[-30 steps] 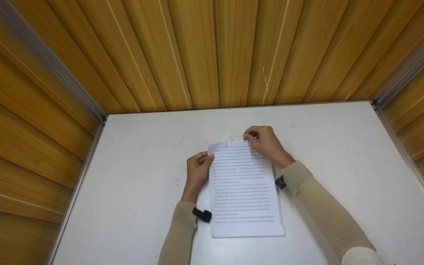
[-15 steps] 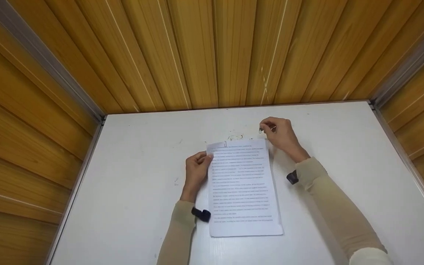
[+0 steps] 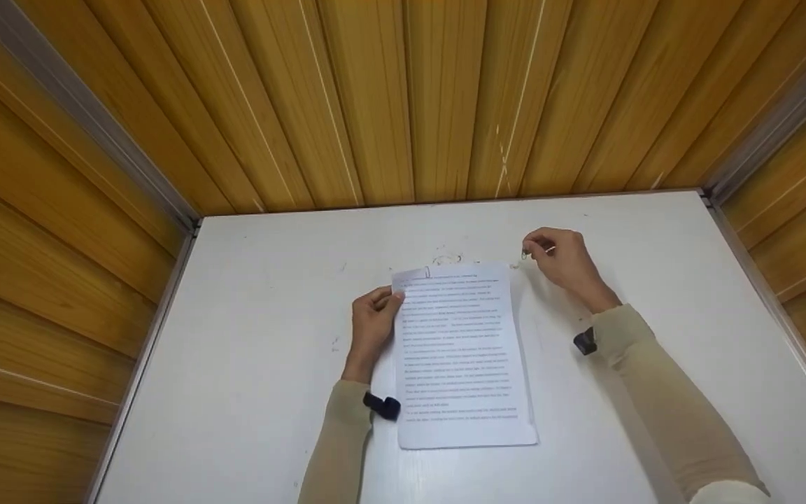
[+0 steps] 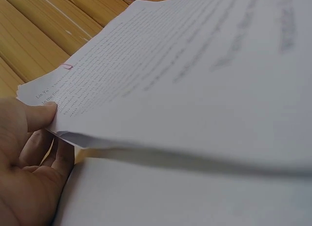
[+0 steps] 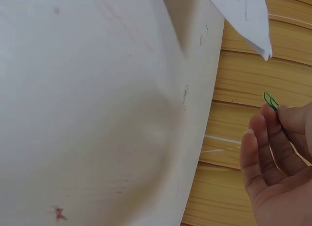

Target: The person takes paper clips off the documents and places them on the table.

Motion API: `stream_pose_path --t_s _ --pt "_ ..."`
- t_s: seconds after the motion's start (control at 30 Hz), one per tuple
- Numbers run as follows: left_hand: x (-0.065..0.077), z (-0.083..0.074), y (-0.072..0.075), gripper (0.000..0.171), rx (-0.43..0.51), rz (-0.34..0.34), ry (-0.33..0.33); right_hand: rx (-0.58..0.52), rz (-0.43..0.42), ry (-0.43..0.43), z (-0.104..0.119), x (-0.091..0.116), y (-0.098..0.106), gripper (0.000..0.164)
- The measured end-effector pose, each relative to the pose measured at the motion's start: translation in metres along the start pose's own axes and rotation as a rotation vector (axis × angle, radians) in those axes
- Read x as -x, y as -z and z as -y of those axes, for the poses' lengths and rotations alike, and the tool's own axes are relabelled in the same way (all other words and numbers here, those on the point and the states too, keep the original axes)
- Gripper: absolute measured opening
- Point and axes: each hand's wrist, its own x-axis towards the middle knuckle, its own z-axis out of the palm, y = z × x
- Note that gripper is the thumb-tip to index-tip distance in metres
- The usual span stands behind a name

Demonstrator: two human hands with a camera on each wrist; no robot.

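A stack of printed paper sheets (image 3: pixel 455 357) is held by its upper left edge in my left hand (image 3: pixel 373 318), thumb on top and fingers beneath. In the left wrist view the thumb presses the sheets (image 4: pixel 122 75) near their corner. A pink paper clip (image 4: pixel 66 66) sits on the top edge of the stack. My right hand (image 3: pixel 567 262) is off the stack, beyond its upper right corner. Between thumb and forefinger it pinches a green paper clip (image 5: pixel 271 101), whose looped end sticks out past the fingertips.
A white table (image 3: pixel 256 336) lies under the hands, with small dark marks beyond the stack's top edge. Wood-patterned panels (image 3: pixel 438 105) rise behind the table and at both sides. A black strap (image 3: pixel 382 406) is on the left wrist, another black band (image 3: pixel 585 341) on the right.
My right hand has moved away to the right from the stack's top edge, carrying the green paper clip. My left hand stays at the upper left edge.
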Motion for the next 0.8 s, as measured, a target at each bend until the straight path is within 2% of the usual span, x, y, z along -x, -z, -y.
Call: stream_pose_path --t_s 0.33,0.57,0.8 --pt "0.0 -0.003 -0.003 0.023 -0.009 -0.013 0.049 0.003 0.062 -0.049 -0.025 0.013 0.007 0.018" --pt "-0.001 -0.001 -0.003 0.024 0.003 -0.01 0.048 0.032 0.142 -0.091 -0.042 0.021 0.011 0.018" --pt "-0.001 -0.001 0.001 0.023 -0.004 -0.016 0.049 0.038 0.217 -0.14 -0.046 0.024 0.009 0.017"
